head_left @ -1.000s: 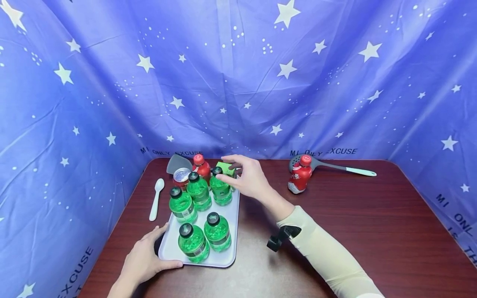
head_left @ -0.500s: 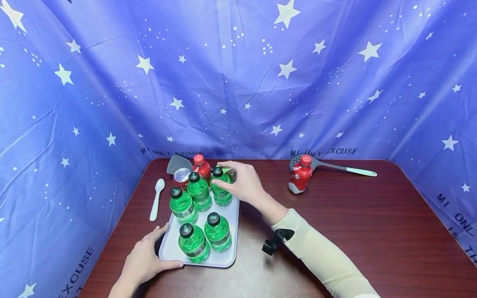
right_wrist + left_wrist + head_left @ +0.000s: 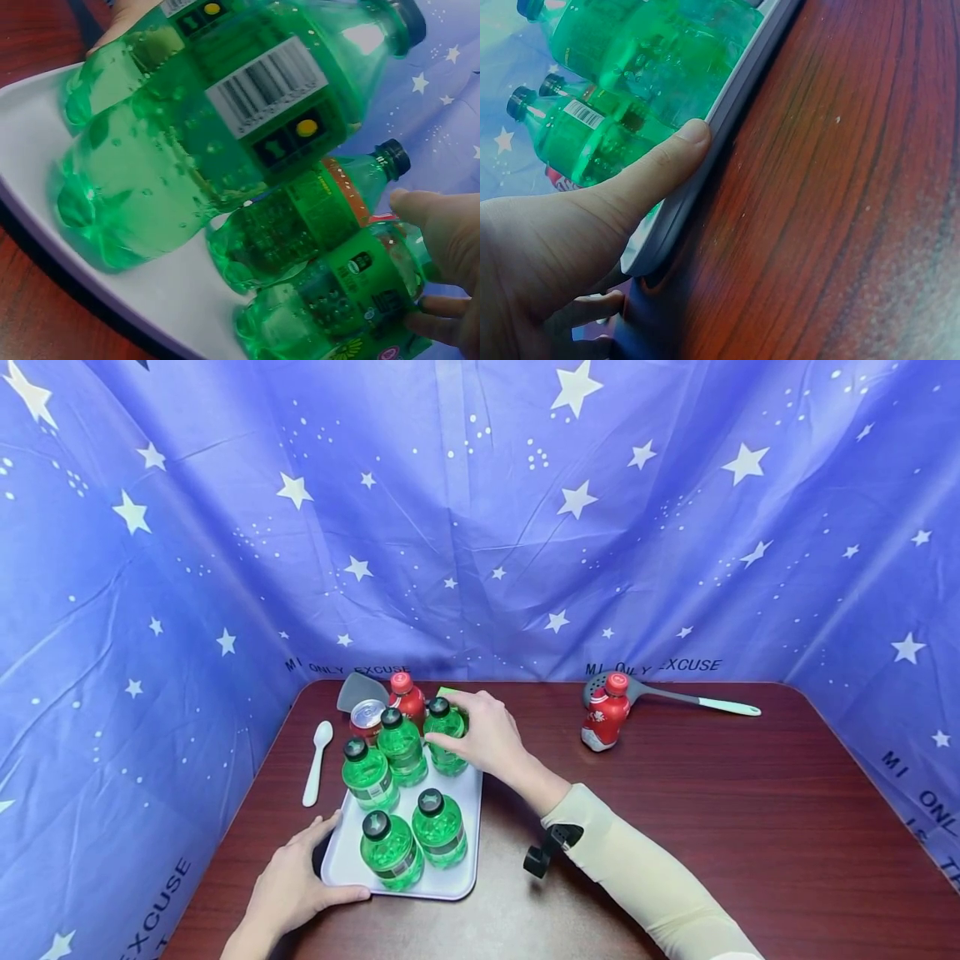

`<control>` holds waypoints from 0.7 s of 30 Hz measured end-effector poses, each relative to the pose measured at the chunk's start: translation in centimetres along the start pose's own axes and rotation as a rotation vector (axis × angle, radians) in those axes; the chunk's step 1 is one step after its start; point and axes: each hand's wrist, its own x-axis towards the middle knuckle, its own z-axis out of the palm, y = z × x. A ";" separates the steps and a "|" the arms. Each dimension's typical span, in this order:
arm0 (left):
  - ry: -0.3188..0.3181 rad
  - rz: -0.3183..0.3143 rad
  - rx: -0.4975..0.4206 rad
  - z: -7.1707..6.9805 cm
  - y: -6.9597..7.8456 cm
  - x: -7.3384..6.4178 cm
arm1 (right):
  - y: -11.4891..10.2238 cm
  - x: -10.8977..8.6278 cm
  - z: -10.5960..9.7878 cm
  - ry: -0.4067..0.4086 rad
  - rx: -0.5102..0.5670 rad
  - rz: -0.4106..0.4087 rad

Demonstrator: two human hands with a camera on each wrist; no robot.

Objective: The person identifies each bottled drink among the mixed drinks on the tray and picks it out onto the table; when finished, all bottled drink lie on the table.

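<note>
In the head view several green soda bottles with black caps stand upright on a white tray [image 3: 348, 852]. My left hand [image 3: 288, 881] holds the tray's near left corner, with the thumb [image 3: 682, 139] along the rim and the other fingers by the left side. At the back right of the tray my right hand [image 3: 491, 735] grips a green soda bottle [image 3: 444, 727] around its upper part, thumb in front and fingers on the far side. A red soda can [image 3: 366, 718] and a red bottle [image 3: 407, 700] stand behind the green ones. A bright green item [image 3: 447, 691] is mostly hidden by the right hand.
A white spoon [image 3: 317, 764] lies left of the tray. The dark grey spatula head [image 3: 362, 691] shows behind the can. To the right stands another red bottle [image 3: 606, 714], before a slotted skimmer [image 3: 667, 693]. A starry blue cloth [image 3: 480, 527] borders the table.
My right hand has come down and slightly toward me, and its thumb and fingers have closed around the back right green bottle. My left hand stays at the tray's corner.
</note>
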 end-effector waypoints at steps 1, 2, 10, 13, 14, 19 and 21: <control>-0.003 -0.002 0.000 0.0 0.0 0.0 | 0.0 -0.1 0.1 -0.006 -0.004 -0.004; -0.006 -0.004 0.000 0.0 0.0 0.0 | 0.0 -0.1 0.2 -0.014 -0.004 -0.008; -0.011 -0.007 -0.003 0.0 0.1 0.0 | 0.4 -0.3 0.2 -0.036 0.068 -0.142; -0.008 -0.003 -0.003 0.0 0.1 0.0 | 0.8 -0.3 0.2 -0.054 0.086 -0.151; -0.007 -0.002 -0.005 0.0 0.1 0.0 | 0.9 -0.3 0.1 -0.062 0.091 -0.151; -0.003 -0.002 -0.008 0.0 0.0 -0.1 | 1.4 -0.4 -0.1 -0.120 0.132 -0.193; -0.005 -0.002 -0.008 0.0 0.0 -0.1 | 1.5 -0.5 0.0 -0.144 0.147 -0.214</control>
